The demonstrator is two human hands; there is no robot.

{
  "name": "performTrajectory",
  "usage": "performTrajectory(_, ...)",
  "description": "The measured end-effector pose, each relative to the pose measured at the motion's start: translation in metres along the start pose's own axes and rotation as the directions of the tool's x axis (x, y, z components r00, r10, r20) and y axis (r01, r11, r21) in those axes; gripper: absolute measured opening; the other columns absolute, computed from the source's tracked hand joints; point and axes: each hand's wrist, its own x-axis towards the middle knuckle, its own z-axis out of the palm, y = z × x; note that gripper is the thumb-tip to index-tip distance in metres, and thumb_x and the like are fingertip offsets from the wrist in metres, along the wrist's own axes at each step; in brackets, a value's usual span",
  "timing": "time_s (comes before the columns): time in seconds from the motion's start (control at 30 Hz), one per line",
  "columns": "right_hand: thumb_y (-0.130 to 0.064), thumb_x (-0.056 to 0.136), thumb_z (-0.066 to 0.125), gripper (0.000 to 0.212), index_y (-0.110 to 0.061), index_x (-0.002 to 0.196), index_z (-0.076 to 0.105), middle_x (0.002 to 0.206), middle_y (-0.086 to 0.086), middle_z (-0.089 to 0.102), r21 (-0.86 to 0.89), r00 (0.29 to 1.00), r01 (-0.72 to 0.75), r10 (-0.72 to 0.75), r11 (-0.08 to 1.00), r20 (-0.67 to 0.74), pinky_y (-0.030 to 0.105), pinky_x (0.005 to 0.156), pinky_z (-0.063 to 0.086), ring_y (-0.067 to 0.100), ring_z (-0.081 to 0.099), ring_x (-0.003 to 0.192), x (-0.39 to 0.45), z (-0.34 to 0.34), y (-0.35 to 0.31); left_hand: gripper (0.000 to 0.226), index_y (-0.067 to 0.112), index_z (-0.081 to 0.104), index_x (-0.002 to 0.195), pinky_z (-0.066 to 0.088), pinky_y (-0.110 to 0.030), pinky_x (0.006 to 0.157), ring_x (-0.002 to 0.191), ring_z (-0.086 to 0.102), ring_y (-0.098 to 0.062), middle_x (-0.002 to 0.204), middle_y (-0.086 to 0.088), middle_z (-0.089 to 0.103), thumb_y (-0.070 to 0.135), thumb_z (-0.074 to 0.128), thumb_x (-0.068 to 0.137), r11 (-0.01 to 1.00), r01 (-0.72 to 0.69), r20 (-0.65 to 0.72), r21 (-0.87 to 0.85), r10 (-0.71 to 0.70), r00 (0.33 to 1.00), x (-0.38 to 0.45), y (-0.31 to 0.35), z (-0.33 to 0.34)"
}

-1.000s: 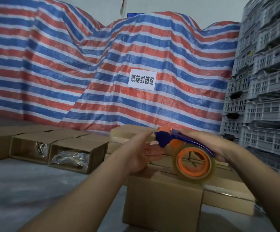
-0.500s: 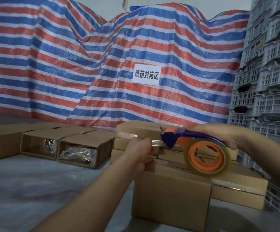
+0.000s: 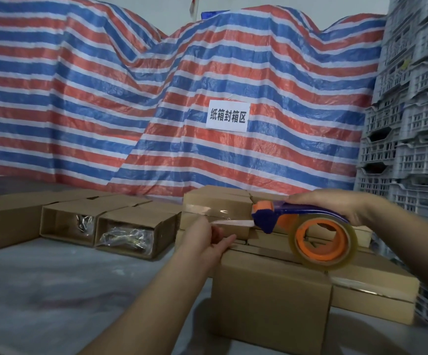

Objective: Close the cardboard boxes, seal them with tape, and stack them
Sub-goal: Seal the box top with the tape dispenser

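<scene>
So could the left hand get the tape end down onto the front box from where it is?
Probably yes. The left hand pinches the tape end right at the near box's top left edge; nothing lies between them. The right hand holds the dispenser above the same box.

Single view only, head-mounted and wide-angle. It faces forward and slightly down across the grey surface (image 3: 54, 290) toward the striped tarpaulin (image 3: 105, 98) behind. Both forearms enter from the lower edge, close to the lens. Stacked grey crates (image 3: 417, 124) bound the right edge. No second view overlaps.
</scene>
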Motion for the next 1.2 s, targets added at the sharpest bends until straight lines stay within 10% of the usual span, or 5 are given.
performTrajectory(0.23,-0.059,0.086,0.058,0.057,-0.007,0.108,0.061,0.075,0.003,0.069,-0.289,0.999,-0.02,0.028,0.957,0.023,0.019,0.058,0.051,0.01,0.062,0.059,0.009,0.012,-0.015,0.018,0.009,0.058,0.08,0.041,-0.028,0.058,0.06,0.048,-0.019,0.068,-0.007,0.052,0.007,0.046,0.093,0.689,-0.174,0.01,0.704,0.236,0.972,0.005,0.013,-0.038)
performTrajectory(0.5,-0.065,0.083,0.058,0.058,-0.009,0.099,0.066,0.072,0.002,0.069,-0.415,0.994,-0.084,0.107,0.906,0.034,0.019,0.054,0.05,0.01,0.062,0.056,0.014,0.023,-0.029,0.018,0.015,0.057,0.078,0.041,-0.024,0.053,0.05,0.042,-0.014,0.056,0.001,0.047,0.017,0.054,0.095,0.651,-0.123,0.013,0.749,0.171,0.985,0.005,0.005,-0.063)
performTrajectory(1.0,-0.06,0.078,0.057,0.065,-0.004,0.112,0.063,0.068,0.003,0.068,-0.396,0.992,-0.1,0.123,0.913,0.033,0.018,0.053,0.05,0.01,0.062,0.053,0.011,0.029,-0.032,0.046,0.014,0.057,0.119,0.048,-0.029,0.066,0.085,0.052,-0.018,0.103,-0.005,0.057,0.05,0.061,0.091,0.568,0.017,-0.032,0.823,0.017,0.999,0.016,-0.031,-0.069)
performTrajectory(1.2,-0.057,0.088,0.056,0.059,-0.004,0.112,0.062,0.072,0.004,0.069,-0.386,0.994,-0.094,0.111,0.918,0.02,0.02,0.055,0.05,0.012,0.063,0.056,0.011,0.027,-0.032,0.062,0.018,0.057,0.118,0.046,-0.029,0.067,0.081,0.055,-0.015,0.094,-0.001,0.058,0.071,0.038,0.092,0.325,0.046,-0.034,0.945,-0.043,0.998,0.016,-0.027,-0.075)
